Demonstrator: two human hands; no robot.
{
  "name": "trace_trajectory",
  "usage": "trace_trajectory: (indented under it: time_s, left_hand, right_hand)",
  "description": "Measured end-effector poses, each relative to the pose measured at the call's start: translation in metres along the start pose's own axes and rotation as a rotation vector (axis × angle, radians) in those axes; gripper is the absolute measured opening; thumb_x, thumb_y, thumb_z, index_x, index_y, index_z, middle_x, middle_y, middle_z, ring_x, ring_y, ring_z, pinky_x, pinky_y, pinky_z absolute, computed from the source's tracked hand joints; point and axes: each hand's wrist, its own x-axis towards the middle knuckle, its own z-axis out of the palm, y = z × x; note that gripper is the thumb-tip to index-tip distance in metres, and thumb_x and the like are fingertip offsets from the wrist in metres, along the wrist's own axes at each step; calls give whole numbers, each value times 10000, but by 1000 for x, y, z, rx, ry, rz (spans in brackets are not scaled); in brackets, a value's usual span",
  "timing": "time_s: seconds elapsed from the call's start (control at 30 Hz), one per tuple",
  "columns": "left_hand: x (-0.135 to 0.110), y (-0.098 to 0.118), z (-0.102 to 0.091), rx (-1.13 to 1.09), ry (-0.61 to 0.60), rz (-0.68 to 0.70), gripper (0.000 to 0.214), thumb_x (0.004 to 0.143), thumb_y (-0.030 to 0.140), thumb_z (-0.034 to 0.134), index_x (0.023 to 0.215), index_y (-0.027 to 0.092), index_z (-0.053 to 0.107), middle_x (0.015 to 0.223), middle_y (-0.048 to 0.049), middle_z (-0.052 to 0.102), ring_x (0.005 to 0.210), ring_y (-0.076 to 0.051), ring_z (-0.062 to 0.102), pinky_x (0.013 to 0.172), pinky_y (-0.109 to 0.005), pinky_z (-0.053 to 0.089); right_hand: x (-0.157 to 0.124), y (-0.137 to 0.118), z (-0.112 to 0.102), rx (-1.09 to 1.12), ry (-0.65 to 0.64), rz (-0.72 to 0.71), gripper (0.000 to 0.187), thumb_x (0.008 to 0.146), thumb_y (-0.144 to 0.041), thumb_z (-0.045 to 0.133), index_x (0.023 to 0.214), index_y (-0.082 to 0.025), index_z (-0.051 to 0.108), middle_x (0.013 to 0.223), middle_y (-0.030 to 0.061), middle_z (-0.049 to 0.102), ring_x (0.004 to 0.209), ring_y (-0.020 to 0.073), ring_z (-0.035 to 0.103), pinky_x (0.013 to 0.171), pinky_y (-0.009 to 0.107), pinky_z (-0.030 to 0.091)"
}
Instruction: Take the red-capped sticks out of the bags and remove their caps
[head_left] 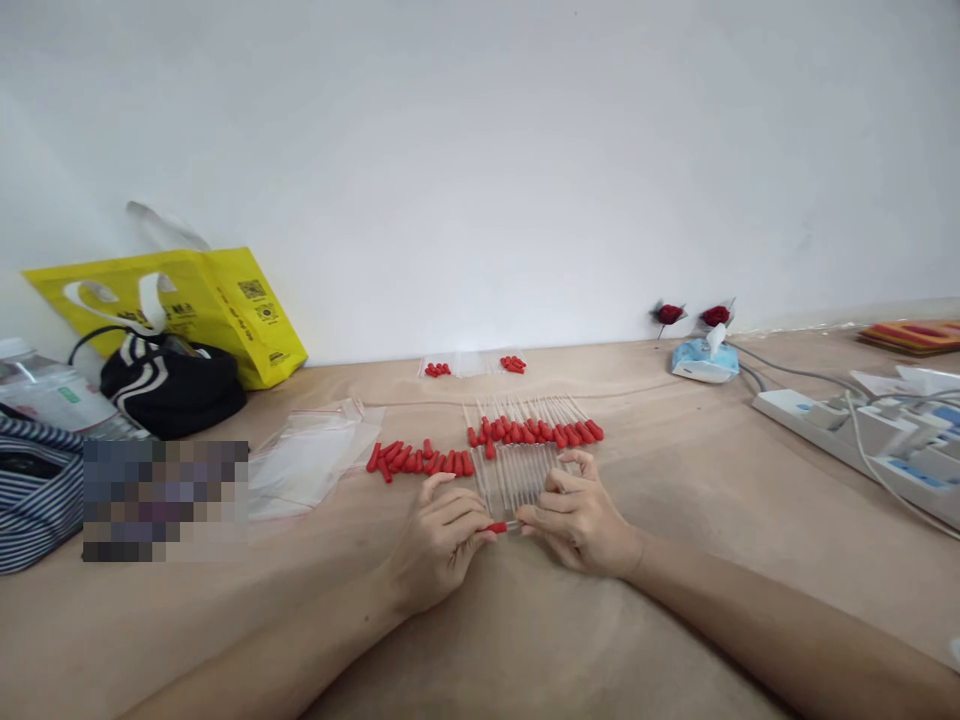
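Note:
My left hand (442, 540) pinches a red rubber dropper bulb (496, 527), its open end facing right. Between the fingertips of my right hand (577, 515) is a clear thin dropper tube (514, 525), whose end meets the bulb or sits just inside it; I cannot tell which. Just beyond both hands lies a row of bare clear tubes (517, 475). Behind them is a row of droppers (540, 432) with red bulbs fitted, bulbs towards me. A pile of loose red bulbs (420, 460) lies to the left of the tubes.
Clear zip bags (307, 460) lie left of the bulbs. Two small bags of red pieces (513, 365) rest by the wall. A yellow bag (255, 320), black pouch (172, 385) and bottle (60, 395) stand left. Tissues (703, 362) and a power strip (862, 450) are right.

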Motion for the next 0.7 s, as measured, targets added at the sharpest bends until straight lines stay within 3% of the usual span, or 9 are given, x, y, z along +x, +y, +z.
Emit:
trace_trajectory:
  time_s: [0.33,0.43,0.6,0.7]
  left_hand:
    - [-6,-4,5,-40,23,-46,152,841,169,440,739,199,549,674,37,632,761,-125,590,900,-359,255]
    - [-11,-12,-2,21,60,-91,141,833,158,451,743,196,553,700,24,633,822,-144,581,884,-358,282]
    - [-14,-23,-16,57,102,-144,125,826,176,463,834,185,587,747,-16,574,723,-121,543,671,-242,426]
    - [-12,-32,-25,94,126,-272,192,833,223,431,902,185,606,782,-30,536,728,-125,539,667,-239,451]
  right_hand:
    - [2,-1,-2,46,-5,33,150,826,-244,475,785,-206,614,520,-43,531,611,109,404,829,381,230]
    - [-5,6,-6,12,1,112,164,829,-228,465,789,-193,621,527,-25,517,616,120,402,799,374,262]
    - [-17,17,-2,2,-6,256,252,860,-179,391,1023,-152,582,636,16,518,605,124,405,693,324,345]
    - [-18,19,4,67,-22,326,346,854,-131,336,1159,-148,500,712,40,492,648,136,433,624,285,390]
